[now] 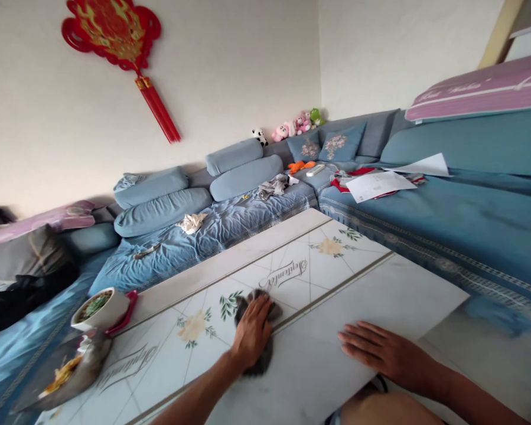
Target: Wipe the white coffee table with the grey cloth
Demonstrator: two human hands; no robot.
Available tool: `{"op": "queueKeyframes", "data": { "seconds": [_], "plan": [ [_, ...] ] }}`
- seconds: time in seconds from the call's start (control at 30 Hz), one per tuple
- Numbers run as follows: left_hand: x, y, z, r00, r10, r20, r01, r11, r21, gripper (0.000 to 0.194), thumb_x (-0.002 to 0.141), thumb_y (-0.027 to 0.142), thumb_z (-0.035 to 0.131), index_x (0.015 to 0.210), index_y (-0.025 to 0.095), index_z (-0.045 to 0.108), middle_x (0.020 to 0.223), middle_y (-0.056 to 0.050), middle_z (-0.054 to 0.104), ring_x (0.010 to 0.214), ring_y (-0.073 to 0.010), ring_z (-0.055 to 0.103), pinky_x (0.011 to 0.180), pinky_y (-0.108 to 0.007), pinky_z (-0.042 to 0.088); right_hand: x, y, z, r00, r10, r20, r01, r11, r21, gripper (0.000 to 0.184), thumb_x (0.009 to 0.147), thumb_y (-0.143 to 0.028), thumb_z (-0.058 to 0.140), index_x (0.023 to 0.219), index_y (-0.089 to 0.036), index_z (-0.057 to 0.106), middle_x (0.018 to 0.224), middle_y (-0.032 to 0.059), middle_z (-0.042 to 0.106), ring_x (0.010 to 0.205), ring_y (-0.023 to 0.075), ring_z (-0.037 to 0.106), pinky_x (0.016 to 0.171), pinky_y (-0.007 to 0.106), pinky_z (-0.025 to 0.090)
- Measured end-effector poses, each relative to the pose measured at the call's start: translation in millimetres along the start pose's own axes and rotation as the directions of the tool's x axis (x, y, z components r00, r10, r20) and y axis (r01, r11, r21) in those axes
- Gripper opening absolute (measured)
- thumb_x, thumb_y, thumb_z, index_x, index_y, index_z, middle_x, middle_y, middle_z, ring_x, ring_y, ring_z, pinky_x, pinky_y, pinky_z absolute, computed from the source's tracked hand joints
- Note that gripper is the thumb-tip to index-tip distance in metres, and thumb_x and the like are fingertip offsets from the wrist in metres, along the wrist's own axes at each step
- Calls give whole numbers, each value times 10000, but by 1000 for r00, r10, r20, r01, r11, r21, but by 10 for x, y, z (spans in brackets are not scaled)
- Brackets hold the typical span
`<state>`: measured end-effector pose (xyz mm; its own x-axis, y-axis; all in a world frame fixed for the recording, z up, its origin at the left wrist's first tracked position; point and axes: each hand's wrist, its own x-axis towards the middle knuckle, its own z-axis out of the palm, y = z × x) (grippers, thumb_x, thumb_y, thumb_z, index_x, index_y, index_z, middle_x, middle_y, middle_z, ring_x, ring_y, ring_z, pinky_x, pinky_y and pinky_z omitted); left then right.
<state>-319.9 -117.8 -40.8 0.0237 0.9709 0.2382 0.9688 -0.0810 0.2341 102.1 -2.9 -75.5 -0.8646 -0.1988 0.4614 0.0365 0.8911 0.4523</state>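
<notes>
My left hand [253,330] presses down on a crumpled dark grey cloth [259,361] near the middle of the white table [345,283], its fingers over the cloth. Parts of the cloth stick out on both sides of the hand, slightly blurred. My right hand [380,349] lies flat at the near right edge of the table, fingers stretched out and holding nothing. Under the cloth runs a printed band with flowers, leaves and lettering.
At the table's left end stand a potted succulent [97,310] on a pink saucer [126,313] and a dark curved dish [85,366] with yellow things in it. A blue sofa [478,212] borders the table, with papers [378,184] and clothes [274,188] on it.
</notes>
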Motion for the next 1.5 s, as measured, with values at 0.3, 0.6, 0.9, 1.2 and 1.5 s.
{"op": "queueKeyframes", "data": {
  "seconds": [0.3, 0.6, 0.9, 1.2, 1.5],
  "plan": [
    [-2509, -234, -12, 986, 81, -144, -51, 978, 201, 950, 961, 47, 479, 1827, 387, 294, 1723, -28, 585, 1571, -297, 595, 1251, -475, 593, -15, -34, 18, 1000, 22, 13, -23, 1000, 21, 553, 1178, -215, 394, 1719, -209, 509, 1773, 35, 477, 1600, 252, 466, 1212, 433, 502],
    [-497, 197, 16, 999, 52, 4, -52, 998, 30, 706, 1003, 141, 524, 1708, 186, 535, 1788, -138, 489, 1644, -357, 491, 1354, -602, 446, -9, -46, 14, 999, 38, -12, -37, 998, 59, 515, 1163, -158, 431, 1644, -205, 607, 1747, 50, 513, 1575, 270, 503, 1234, 443, 506],
    [2255, 355, 323, 972, -236, -10, 235, 961, 146, 485, 1102, 190, 433, 1535, 159, 647, 1597, -198, 643, 1523, -349, 563, 1302, -532, 432, -15, -42, 8, 999, 26, 31, -27, 998, 61, 514, 1175, -183, 428, 1667, -199, 578, 1773, 75, 472, 1607, 288, 476, 1243, 456, 507],
    [2233, 485, 269, 981, -196, 1, 194, 974, 121, 555, 1065, 166, 490, 1613, 173, 577, 1645, -213, 604, 1546, -381, 539, 1305, -595, 412, 19, -30, -29, 1000, 28, 1, -28, 997, 69, 513, 1160, -160, 444, 1647, -199, 600, 1761, 59, 491, 1582, 276, 506, 1230, 441, 538],
    [-717, 190, 83, 985, 167, -53, -170, 983, -65, 841, 899, 75, 538, 1723, 214, 441, 1682, -151, 607, 1557, -332, 577, 1287, -571, 506, 21, -30, -19, 1000, 31, 5, -31, 998, 46, 500, 1183, -172, 415, 1649, -211, 592, 1762, 32, 491, 1567, 245, 526, 1184, 430, 582]
  ]
}}
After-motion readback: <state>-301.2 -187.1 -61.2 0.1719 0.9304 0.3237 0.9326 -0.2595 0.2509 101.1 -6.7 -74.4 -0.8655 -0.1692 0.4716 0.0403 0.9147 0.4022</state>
